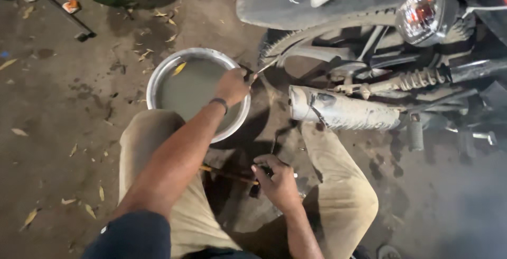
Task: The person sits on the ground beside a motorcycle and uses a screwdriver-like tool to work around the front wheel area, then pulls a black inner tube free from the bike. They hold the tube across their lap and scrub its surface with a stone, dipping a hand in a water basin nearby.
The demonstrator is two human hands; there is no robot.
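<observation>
Gripping a thin metal tool point(264, 68) over the water basin point(158, 74), the left hand point(232, 85) pokes the rear tyre point(296, 39) while the right hand point(277, 177) clutches a dark rod point(229, 175) below.

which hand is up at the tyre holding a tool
The left hand, raised over the metal basin, holds a thin tool against the tyre; the right hand stays low between the knees.

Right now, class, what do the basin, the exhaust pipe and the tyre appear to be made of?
Basin: likely bare metal, silvery with a bright rolled rim, holding murky water. Exhaust pipe: metal, dull silver, smeared with grime. Tyre: black rubber, matte, with moulded tread blocks along its edge. The left hand holds a thin tool toward the tyre; its material is unclear.
</observation>
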